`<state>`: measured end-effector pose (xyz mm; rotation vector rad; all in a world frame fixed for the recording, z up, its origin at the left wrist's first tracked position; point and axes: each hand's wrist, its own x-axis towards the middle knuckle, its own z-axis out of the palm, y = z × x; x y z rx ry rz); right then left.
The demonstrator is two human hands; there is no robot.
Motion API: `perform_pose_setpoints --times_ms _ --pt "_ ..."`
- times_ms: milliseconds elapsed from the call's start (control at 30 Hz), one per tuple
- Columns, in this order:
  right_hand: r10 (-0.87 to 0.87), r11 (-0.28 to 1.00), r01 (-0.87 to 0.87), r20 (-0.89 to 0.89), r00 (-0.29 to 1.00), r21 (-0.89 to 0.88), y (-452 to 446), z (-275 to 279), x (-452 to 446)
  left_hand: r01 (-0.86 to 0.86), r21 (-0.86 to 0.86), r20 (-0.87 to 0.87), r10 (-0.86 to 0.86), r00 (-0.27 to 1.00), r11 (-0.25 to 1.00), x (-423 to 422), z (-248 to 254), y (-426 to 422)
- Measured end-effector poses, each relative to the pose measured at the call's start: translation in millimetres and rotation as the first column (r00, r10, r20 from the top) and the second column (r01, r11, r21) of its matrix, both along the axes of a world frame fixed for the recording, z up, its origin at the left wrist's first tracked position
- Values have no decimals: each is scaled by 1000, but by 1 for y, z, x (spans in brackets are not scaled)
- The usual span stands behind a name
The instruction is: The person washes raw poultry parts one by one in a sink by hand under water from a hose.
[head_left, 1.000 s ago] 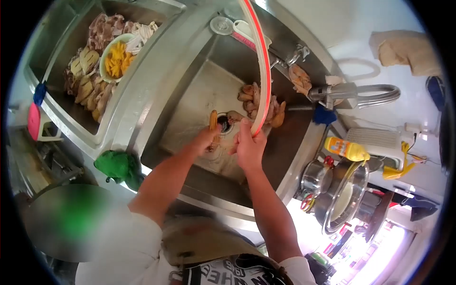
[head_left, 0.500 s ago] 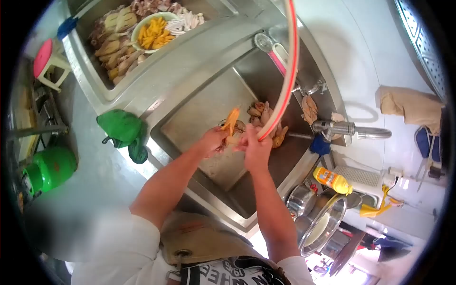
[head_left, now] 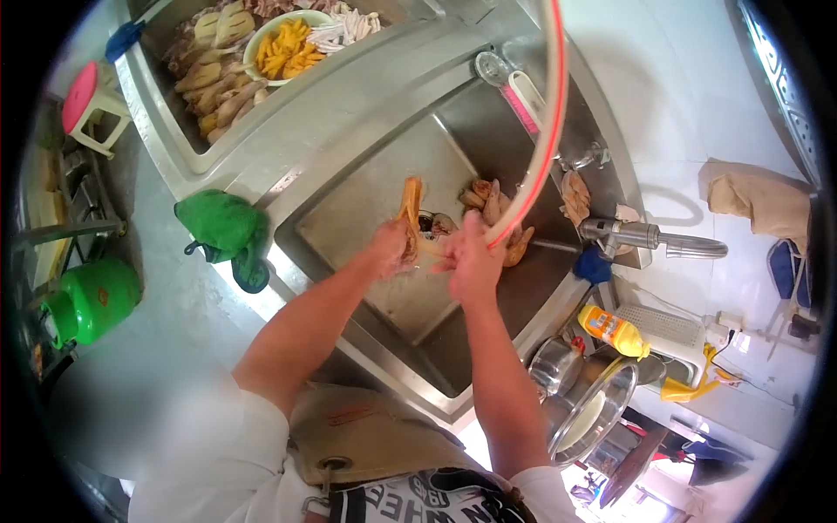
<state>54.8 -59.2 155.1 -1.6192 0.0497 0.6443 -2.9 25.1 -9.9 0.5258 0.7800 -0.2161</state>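
Note:
My left hand (head_left: 394, 248) is closed around a poultry piece (head_left: 410, 200) over the sink basin (head_left: 357, 196). A long orange part, which looks like a duck's bill, sticks up from my fingers. My right hand (head_left: 476, 261) is closed on the end of a clear hose (head_left: 542, 166) with a red stripe, its mouth turned toward the poultry piece. Several raw poultry pieces (head_left: 497, 205) lie beyond my right hand against the basin's right wall. Close behind the held piece is the drain (head_left: 427, 224), partly covered.
Another sink (head_left: 200, 166) at upper left holds poultry and a bowl (head_left: 250, 57) of orange pieces. A green cloth (head_left: 222, 227) lies on the near rim. To the right are a faucet (head_left: 619, 234), pink-handled brush (head_left: 520, 109), yellow bottle (head_left: 612, 329) and metal bowls (head_left: 623, 397).
My left hand has shifted slightly left, and the poultry piece's orange part has turned more upright, away from the hose. My right hand still grips the hose, slightly to the right.

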Motion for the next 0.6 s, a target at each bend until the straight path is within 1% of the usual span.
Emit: perform_pose_setpoints --times_ms 67,133,167,233,267,333,367,433,467,533,567,600 --pt "-55 998 55 27 998 -2 9 17 -3 -5 8 20 5 1000 1000 -5 5 4" --pt "21 1000 -21 26 999 -4 5 11 -5 0 -12 74 1 997 1000 -4 0 0" --pt "65 998 -65 29 997 -7 4 10 -4 -23 67 114 15 993 997 -3 -4 -5" --pt "-11 1000 11 19 1000 -22 3 16 4 -89 218 193 47 980 972 -3 -7 -15" --pt "-49 998 50 13 999 -28 3 18 6 -107 177 176 76 981 978 -4 -9 -16" --pt "39 999 -38 15 999 -20 0 15 2 -131 96 140 117 983 987 -5 17 -7" --pt "83 996 -82 16 996 -18 -2 15 1 -144 -38 48 145 988 989 -3 23 -4" --pt "-37 998 38 24 999 -40 -1 19 6 -215 -291 -148 178 973 932 -1 35 8" --pt "-95 994 96 27 995 -48 1 20 6 -210 -255 -165 171 971 944 -3 45 13" --pt "7 999 -6 29 1000 -35 0 11 3 -185 -178 -197 149 969 966 -3 70 23" --pt "53 998 -52 34 998 -31 -2 8 1 -145 -144 -122 127 984 979 -4 59 21" --pt "1 1000 -1 36 999 -4 0 11 2 -109 -109 -45 105 993 988 -4 39 18"
